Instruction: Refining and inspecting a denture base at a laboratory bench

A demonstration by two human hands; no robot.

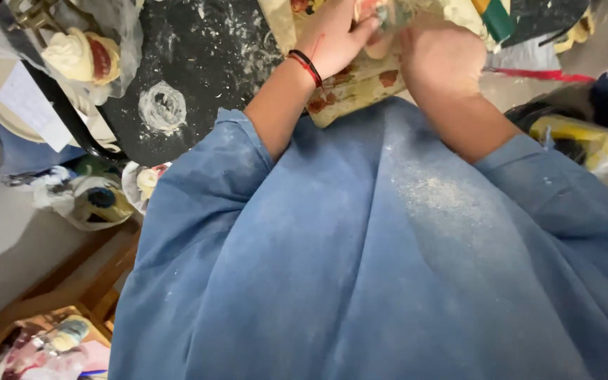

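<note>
My left hand, with a red and black cord around the wrist, and my right hand meet at the top edge of the view. Both close around a small pale lump that shows between the fingers; what it is I cannot tell. Beneath them lies a cream-coloured board or cloth with red flower marks, resting on a black worktop dusted with white powder. My blue shirt, speckled with flour, fills the lower part of the view.
A round white powder ring marks the worktop. At upper left a clear bag holds cream-and-red figurines. More wrapped items lie lower left beside wooden boards. A yellow packet sits at right.
</note>
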